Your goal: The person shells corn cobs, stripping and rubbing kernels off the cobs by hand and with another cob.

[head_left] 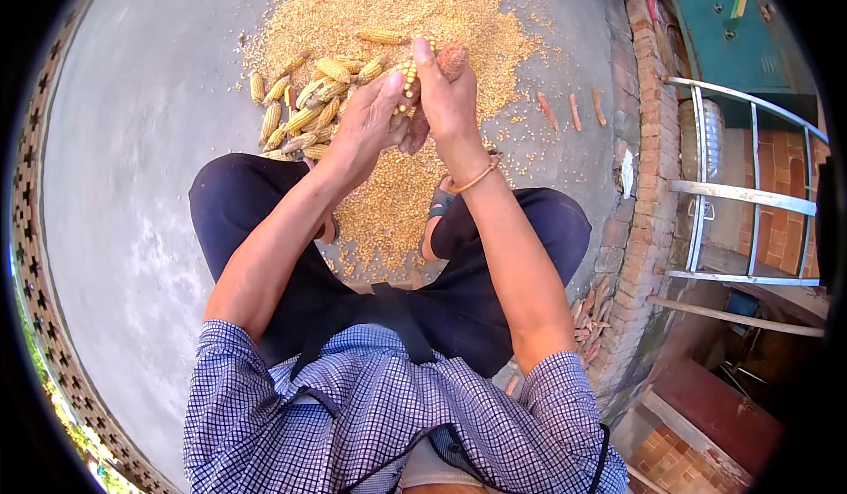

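My left hand [366, 119] is closed around an ear of corn [408, 79], its thumb lying along the ear's side. Yellow kernels still cover the part that shows between my hands. My right hand [448, 101] presses against the same ear, with its thumb pointing forward. From its grip sticks out the end of a reddish bare corncob [453, 60]. Below both hands a reddish-brown piece [415, 132] shows, partly hidden by fingers. Under and ahead of them spreads a heap of loose corn kernels [397, 9].
Several unshelled ears [304, 110] are piled on the left of the kernels. Bare cobs [575, 112] lie on the concrete floor [132, 185] to the right, with more cobs [593, 318] by the brick edging [653, 168]. Beyond stands a metal rail [741, 194].
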Demonstrator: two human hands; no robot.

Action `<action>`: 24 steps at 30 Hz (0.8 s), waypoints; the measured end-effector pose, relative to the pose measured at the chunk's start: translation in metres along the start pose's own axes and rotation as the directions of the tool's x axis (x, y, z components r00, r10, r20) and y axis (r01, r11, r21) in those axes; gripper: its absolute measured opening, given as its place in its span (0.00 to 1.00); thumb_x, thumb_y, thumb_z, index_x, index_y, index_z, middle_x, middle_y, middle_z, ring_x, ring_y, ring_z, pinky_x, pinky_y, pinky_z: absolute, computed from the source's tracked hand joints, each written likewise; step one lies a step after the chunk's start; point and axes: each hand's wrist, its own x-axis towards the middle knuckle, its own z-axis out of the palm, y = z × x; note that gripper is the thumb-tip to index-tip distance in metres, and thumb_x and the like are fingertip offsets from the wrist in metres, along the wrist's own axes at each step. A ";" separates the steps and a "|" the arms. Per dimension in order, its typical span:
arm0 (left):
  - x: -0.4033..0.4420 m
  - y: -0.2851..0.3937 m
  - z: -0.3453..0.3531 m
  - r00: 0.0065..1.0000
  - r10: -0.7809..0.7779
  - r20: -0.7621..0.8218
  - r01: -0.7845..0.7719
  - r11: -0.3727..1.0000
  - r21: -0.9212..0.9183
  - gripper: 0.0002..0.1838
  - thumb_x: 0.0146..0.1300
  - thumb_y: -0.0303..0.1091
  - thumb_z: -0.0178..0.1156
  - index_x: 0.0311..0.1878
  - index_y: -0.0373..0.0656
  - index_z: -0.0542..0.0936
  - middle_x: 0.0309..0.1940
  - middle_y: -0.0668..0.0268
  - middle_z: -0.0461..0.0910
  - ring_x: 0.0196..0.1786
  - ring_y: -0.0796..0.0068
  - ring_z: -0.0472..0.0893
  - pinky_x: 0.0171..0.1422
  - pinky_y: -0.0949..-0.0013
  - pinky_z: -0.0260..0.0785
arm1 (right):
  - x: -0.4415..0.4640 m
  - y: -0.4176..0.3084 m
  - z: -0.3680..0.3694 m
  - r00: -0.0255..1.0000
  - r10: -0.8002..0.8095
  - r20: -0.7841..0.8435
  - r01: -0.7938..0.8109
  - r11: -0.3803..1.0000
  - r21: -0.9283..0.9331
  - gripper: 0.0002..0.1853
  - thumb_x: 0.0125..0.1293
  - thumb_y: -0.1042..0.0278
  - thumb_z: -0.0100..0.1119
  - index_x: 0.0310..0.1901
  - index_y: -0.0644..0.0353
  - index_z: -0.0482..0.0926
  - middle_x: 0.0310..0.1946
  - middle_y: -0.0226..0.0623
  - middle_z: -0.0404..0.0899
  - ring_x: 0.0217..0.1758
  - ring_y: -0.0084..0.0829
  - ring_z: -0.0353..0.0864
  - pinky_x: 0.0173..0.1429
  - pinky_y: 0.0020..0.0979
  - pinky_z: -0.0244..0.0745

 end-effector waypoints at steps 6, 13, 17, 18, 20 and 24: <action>0.004 -0.019 -0.014 0.935 0.351 -0.058 -0.212 0.680 0.702 0.23 0.77 0.50 0.45 0.53 0.34 0.72 0.36 0.53 0.78 0.34 0.66 0.77 0.36 0.62 0.70 | -0.003 -0.016 0.002 0.989 0.113 0.090 -0.143 0.867 0.478 0.18 0.70 0.51 0.60 0.37 0.60 0.78 0.29 0.29 0.78 0.31 0.18 0.75 0.34 0.26 0.71; 0.000 -0.019 0.007 0.963 0.270 -0.007 -0.149 0.554 0.819 0.26 0.74 0.37 0.48 0.72 0.39 0.63 0.27 0.44 0.79 0.32 0.48 0.81 0.40 0.51 0.71 | -0.006 -0.014 0.012 0.972 0.120 -0.201 -0.057 0.954 0.294 0.13 0.69 0.64 0.60 0.28 0.62 0.75 0.22 0.31 0.77 0.25 0.22 0.77 0.25 0.28 0.70; -0.004 -0.008 0.007 1.000 0.021 0.001 -0.019 0.892 0.452 0.20 0.77 0.48 0.44 0.57 0.41 0.69 0.27 0.66 0.72 0.25 0.76 0.69 0.30 0.71 0.62 | -0.004 -0.010 0.008 0.955 0.081 -0.285 -0.033 0.985 0.167 0.17 0.70 0.62 0.60 0.24 0.61 0.73 0.19 0.27 0.74 0.23 0.21 0.72 0.27 0.28 0.67; -0.004 -0.004 0.007 0.998 -0.066 0.016 0.057 0.949 0.311 0.21 0.78 0.52 0.43 0.52 0.41 0.72 0.28 0.73 0.70 0.23 0.84 0.65 0.27 0.77 0.59 | 0.002 0.003 0.006 0.954 0.064 -0.293 -0.010 0.983 0.183 0.18 0.70 0.61 0.60 0.24 0.61 0.73 0.19 0.26 0.73 0.24 0.20 0.71 0.28 0.28 0.67; -0.005 0.003 -0.003 0.981 -0.162 0.102 0.150 0.982 0.116 0.20 0.77 0.53 0.44 0.47 0.44 0.71 0.25 0.73 0.65 0.21 0.86 0.60 0.25 0.79 0.53 | 0.012 0.010 0.004 0.967 0.043 -0.251 0.020 0.970 0.241 0.19 0.70 0.58 0.60 0.24 0.60 0.73 0.20 0.24 0.71 0.24 0.19 0.69 0.29 0.29 0.65; -0.008 0.008 -0.012 0.954 -0.249 0.170 0.267 0.960 -0.090 0.19 0.76 0.54 0.46 0.43 0.45 0.69 0.25 0.74 0.63 0.21 0.87 0.56 0.24 0.79 0.49 | 0.014 0.003 -0.006 0.988 0.107 -0.109 -0.069 0.951 0.302 0.20 0.70 0.50 0.60 0.30 0.58 0.75 0.22 0.25 0.73 0.26 0.19 0.70 0.31 0.28 0.67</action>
